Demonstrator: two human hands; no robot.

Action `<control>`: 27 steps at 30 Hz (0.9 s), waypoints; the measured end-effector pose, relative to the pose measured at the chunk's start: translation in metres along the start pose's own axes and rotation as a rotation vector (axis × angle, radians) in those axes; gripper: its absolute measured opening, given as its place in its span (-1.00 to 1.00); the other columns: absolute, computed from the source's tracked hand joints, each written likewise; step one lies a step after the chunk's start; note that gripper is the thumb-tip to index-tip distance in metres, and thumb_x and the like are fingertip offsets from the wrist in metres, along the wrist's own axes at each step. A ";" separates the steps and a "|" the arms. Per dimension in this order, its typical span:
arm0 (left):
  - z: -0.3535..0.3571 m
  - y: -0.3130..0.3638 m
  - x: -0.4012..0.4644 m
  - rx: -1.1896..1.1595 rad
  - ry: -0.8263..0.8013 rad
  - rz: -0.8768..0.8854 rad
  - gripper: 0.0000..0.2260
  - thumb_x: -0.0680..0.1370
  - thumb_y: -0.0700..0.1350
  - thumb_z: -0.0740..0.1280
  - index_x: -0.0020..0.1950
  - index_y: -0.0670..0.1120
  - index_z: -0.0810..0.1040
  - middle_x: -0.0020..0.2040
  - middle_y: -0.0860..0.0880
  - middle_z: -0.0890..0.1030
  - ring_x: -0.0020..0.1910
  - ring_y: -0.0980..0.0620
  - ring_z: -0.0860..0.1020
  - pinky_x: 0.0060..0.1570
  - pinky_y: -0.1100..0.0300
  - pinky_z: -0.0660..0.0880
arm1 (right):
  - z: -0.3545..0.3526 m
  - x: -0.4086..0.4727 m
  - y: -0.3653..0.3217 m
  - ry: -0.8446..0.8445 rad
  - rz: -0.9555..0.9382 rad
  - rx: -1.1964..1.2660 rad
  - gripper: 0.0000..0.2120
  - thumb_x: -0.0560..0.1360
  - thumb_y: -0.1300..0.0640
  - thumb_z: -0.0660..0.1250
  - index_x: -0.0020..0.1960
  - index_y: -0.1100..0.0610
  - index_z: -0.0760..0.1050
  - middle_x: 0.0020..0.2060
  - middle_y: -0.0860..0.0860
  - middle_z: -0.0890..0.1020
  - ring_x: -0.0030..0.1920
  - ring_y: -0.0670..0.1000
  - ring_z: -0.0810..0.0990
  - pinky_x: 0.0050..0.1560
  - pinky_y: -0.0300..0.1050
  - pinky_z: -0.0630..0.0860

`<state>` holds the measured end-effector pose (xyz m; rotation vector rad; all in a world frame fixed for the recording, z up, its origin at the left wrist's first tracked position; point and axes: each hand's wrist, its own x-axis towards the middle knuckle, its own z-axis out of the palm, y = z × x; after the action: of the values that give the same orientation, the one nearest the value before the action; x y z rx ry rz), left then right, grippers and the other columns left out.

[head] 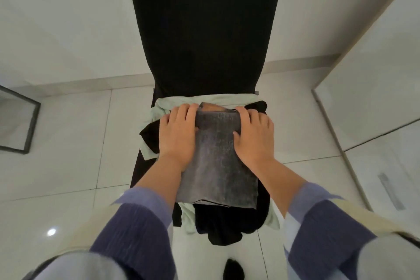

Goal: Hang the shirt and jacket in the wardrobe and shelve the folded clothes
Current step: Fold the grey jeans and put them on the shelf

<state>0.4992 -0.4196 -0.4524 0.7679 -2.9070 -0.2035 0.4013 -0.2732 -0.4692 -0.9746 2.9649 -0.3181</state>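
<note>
Folded grey mottled-fabric garment (218, 161) tops heap of black and pale green clothes (227, 223) on black chair (204, 29). Left hand (177, 134) and right hand (254, 134) clasp opposite long edges, thumbs on top, fingers curled over far corners; probably keeps fold intact for lifting toward white wardrobe (375, 75).

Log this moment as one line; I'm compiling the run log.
stage: pickup | left hand, right hand: grip folded grey garment | beneath: black garment, pale green garment | on: black chair

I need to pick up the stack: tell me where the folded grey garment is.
In the head view it lies centre frame: the folded grey garment tops a black garment on the chair, left hand and right hand gripping its sides.
</note>
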 end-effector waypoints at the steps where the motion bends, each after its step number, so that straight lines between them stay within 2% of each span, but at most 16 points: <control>1: 0.017 -0.001 0.003 0.024 -0.030 -0.002 -0.49 0.60 0.03 0.17 0.52 0.00 0.10 0.50 -0.03 0.21 0.48 -0.03 0.16 0.45 -0.02 0.10 | 0.015 0.005 0.001 -0.030 -0.005 -0.034 -0.41 0.53 -0.06 0.23 0.49 0.03 0.14 0.38 0.12 0.34 0.39 0.16 0.28 0.46 0.15 0.10; 3: 0.049 -0.004 0.005 0.067 -0.092 0.008 -0.43 0.62 0.15 0.01 0.56 0.00 -0.09 0.57 -0.02 -0.03 0.55 -0.02 -0.07 0.49 -0.11 -0.10 | 0.045 0.011 0.002 -0.116 -0.007 -0.082 -0.38 0.58 -0.17 0.00 0.55 0.04 -0.06 0.52 0.14 0.09 0.53 0.16 0.01 0.48 0.24 -0.18; 4: 0.063 -0.005 0.005 0.079 -0.110 0.006 -0.41 0.61 0.19 -0.06 0.56 0.00 -0.16 0.58 -0.02 -0.13 0.55 -0.02 -0.15 0.47 -0.15 -0.17 | 0.059 0.012 0.003 -0.152 -0.012 -0.097 -0.37 0.58 -0.20 -0.14 0.55 0.05 -0.17 0.55 0.13 -0.04 0.55 0.14 -0.11 0.47 0.25 -0.25; 6: 0.086 -0.009 0.004 0.087 -0.131 -0.011 -0.39 0.58 0.24 -0.16 0.55 0.00 -0.22 0.57 -0.02 -0.22 0.54 -0.01 -0.22 0.45 -0.19 -0.22 | 0.082 0.013 0.007 -0.192 -0.024 -0.099 -0.35 0.54 -0.23 -0.31 0.54 0.05 -0.28 0.55 0.11 -0.15 0.54 0.11 -0.22 0.47 0.28 -0.25; 7: 0.095 -0.011 0.004 0.085 -0.142 -0.023 -0.38 0.57 0.25 -0.18 0.55 0.01 -0.23 0.57 -0.02 -0.23 0.54 -0.01 -0.22 0.45 -0.20 -0.22 | 0.090 0.014 0.008 -0.201 -0.030 -0.084 -0.34 0.53 -0.24 -0.33 0.54 0.04 -0.29 0.55 0.11 -0.16 0.54 0.10 -0.22 0.47 0.28 -0.23; 13: 0.123 -0.016 0.004 -0.009 -0.165 -0.083 -0.37 0.54 0.26 -0.14 0.55 0.05 -0.18 0.57 0.03 -0.16 0.55 0.00 -0.14 0.47 -0.16 -0.03 | 0.111 0.018 0.013 -0.173 -0.041 -0.003 -0.36 0.55 -0.25 -0.21 0.55 -0.02 -0.20 0.55 0.12 -0.07 0.55 0.12 -0.15 0.48 0.21 -0.24; 18: 0.125 -0.016 0.006 -0.028 -0.188 -0.078 -0.37 0.53 0.27 -0.12 0.55 0.06 -0.14 0.58 0.04 -0.11 0.55 0.01 -0.10 0.47 -0.14 0.05 | 0.114 0.019 0.012 -0.175 -0.025 -0.019 -0.35 0.54 -0.25 -0.18 0.55 0.01 -0.14 0.55 0.13 -0.01 0.55 0.14 -0.09 0.49 0.25 -0.15; 27: 0.124 -0.019 0.004 -0.035 -0.212 -0.033 -0.37 0.55 0.26 -0.13 0.55 0.04 -0.15 0.58 0.02 -0.13 0.55 -0.04 -0.09 0.44 -0.19 0.07 | 0.108 0.016 0.010 -0.217 0.018 -0.072 -0.39 0.58 -0.19 -0.23 0.54 0.03 -0.28 0.55 0.11 -0.16 0.54 0.09 -0.21 0.49 0.24 -0.21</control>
<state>0.4854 -0.4264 -0.5775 0.8370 -3.0794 -0.3585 0.3897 -0.2959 -0.5762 -0.9225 2.8029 -0.0989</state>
